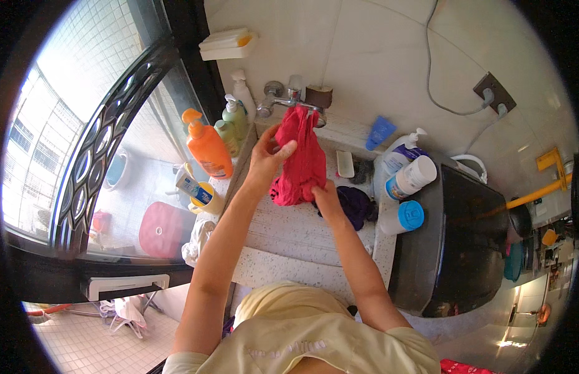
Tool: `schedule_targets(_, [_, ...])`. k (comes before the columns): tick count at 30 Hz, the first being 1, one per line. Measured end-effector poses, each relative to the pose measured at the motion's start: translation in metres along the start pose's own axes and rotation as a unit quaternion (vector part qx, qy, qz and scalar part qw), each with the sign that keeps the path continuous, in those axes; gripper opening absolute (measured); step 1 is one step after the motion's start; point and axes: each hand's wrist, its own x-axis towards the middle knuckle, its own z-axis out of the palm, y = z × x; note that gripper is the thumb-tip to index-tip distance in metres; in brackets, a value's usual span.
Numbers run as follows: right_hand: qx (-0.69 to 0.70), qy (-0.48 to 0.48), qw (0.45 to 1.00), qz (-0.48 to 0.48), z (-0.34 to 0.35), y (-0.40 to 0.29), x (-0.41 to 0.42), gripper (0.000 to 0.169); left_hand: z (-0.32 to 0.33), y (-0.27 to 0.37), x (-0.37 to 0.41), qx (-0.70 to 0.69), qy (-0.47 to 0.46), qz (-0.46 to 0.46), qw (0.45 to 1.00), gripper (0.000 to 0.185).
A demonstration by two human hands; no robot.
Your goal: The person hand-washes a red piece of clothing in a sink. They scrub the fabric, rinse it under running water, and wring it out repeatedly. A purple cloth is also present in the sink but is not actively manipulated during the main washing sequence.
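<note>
A wet-looking red cloth (302,159) hangs bunched over the stone sink (294,236), its upper end right at the metal tap (282,101). My left hand (269,156) holds its left edge, the thumb in front and the fingers partly hidden behind the fabric. Lower down, my right hand (325,198) grips the cloth's right corner. Just right of that hand, a dark purple cloth (352,205) lies crumpled in the basin. A small white dish (345,164) and a dark scrubbing pad (363,172) rest farther back.
Pump bottles, including an orange one (209,149), and a yellow cup (207,201) line the left ledge. A blue tube (381,133), a white jar (413,175) and a blue-lidded container (406,217) stand right, beside a black appliance (471,248). A glazed door (144,154) is at left.
</note>
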Motion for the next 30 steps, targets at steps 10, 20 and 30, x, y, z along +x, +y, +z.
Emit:
schedule_targets(10, [0.225, 0.196, 0.939, 0.169, -0.05, 0.057, 0.067, 0.011, -0.047, -0.064, -0.009, 0.0, -0.03, -0.209, 0.978, 0.032])
schedule_targets(20, [0.027, 0.123, 0.966, 0.224, -0.091, 0.118, 0.113, 0.017, -0.063, -0.075, -0.003, 0.354, 0.232, 0.085, 0.902, 0.025])
schedule_targets(30, [0.299, 0.033, 0.938, 0.173, -0.032, -0.017, 0.145, 0.038, -0.053, -0.108, 0.041, -0.026, 0.143, -0.173, 0.974, 0.023])
